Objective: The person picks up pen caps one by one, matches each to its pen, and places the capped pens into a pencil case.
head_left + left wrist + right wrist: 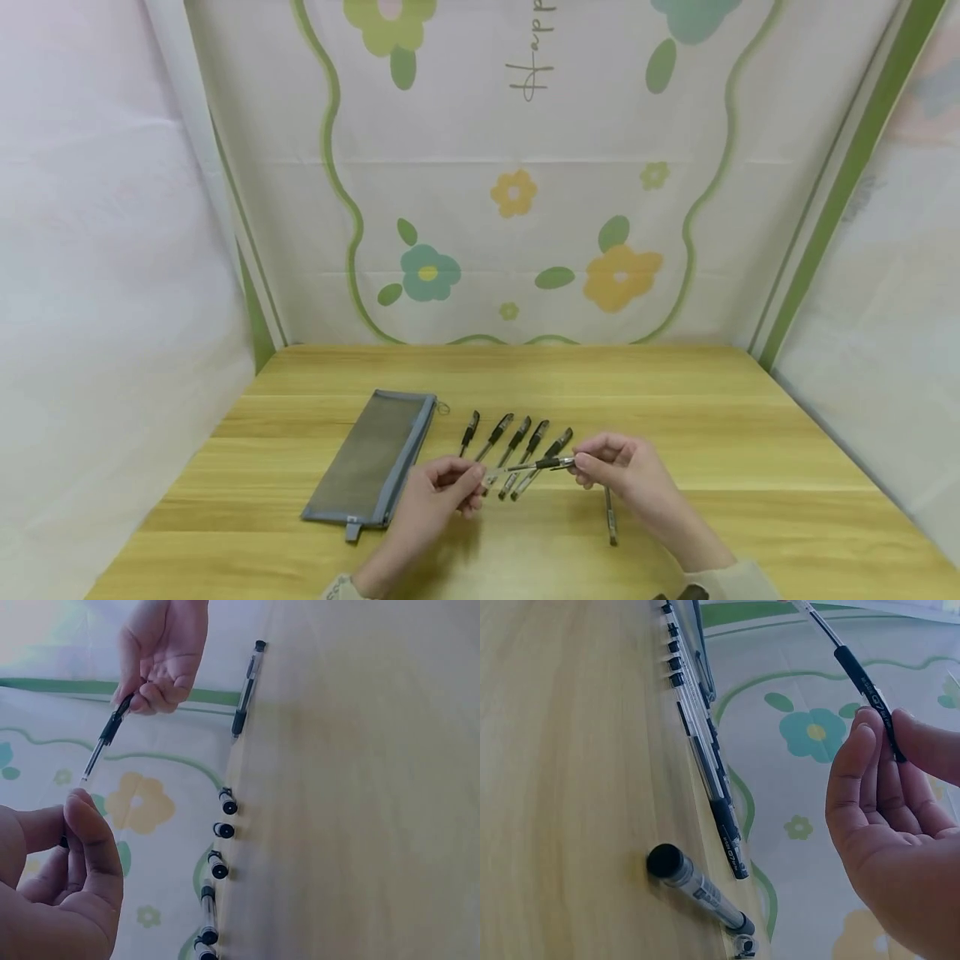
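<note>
A clear-barrelled pen with a black cap [555, 462] is held level between both hands over the table. My right hand [626, 471] pinches its capped end between thumb and fingers. With thumb and forefinger, my left hand [442, 490] pinches the opposite, clear end; the fingers hide its tip in the left wrist view. Behind and below the held pen, several similar capped pens [515, 442] lie in a slanted row, their caps pointing away from me. One more pen [611, 517] lies apart, beneath the right hand.
A grey-blue zip pouch [360, 458] lies flat to the left of the row, close by my left hand. The wood-grain table [675, 392] ends at a flower-printed fabric wall [465, 125], and pale fabric panels rise on both sides.
</note>
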{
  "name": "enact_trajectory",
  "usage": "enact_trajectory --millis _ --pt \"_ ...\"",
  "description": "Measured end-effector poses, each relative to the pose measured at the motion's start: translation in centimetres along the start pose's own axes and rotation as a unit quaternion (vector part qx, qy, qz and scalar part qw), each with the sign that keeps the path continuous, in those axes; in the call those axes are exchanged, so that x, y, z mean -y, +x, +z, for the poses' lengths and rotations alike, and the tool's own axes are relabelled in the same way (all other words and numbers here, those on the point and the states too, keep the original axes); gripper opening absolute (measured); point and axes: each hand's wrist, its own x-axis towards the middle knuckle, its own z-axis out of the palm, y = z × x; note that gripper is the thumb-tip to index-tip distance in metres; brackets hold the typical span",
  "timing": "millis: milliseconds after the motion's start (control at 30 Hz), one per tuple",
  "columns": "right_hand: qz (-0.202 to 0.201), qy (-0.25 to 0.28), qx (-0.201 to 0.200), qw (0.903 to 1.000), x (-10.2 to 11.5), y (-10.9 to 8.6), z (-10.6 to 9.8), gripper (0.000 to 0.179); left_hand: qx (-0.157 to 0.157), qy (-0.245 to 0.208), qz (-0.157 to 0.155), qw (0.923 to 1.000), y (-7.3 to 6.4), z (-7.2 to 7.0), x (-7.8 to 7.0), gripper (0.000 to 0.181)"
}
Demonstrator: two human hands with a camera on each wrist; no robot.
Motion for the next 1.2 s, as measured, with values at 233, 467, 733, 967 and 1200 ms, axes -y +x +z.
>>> enact_trajectory --millis 233,467,733,967,1200 --pt "0.008 -0.009 0.001 0.9999 -0.2 -0.2 0.3 0.030 0.005 0.005 -0.011 0.9999 -0.5 -0.1 -1.1 0.028" --pt "0.007 0.002 -0.006 1.0000 -0.5 -0.3 0.5 0.028 0.011 -0.010 0.000 0.9999 -0.5 -0.1 -0.1 0.030" --pt "0.008 0.008 -0.002 0.9999 -0.4 -0.3 0.5 0.028 0.012 -0.016 0.002 0.9998 -0.4 0.1 -0.2 0.031" --pt "0.007 0.018 0.002 0.9998 -0.4 -0.2 0.8 0.027 0.005 -0.017 -0.001 0.9998 -0.3 -0.1 -0.1 0.033" --pt "-0.013 0.014 0.017 0.9997 -0.3 -0.1 0.8 0.027 0.006 -0.018 0.004 0.9998 -0.1 -0.2 -0.1 0.031"
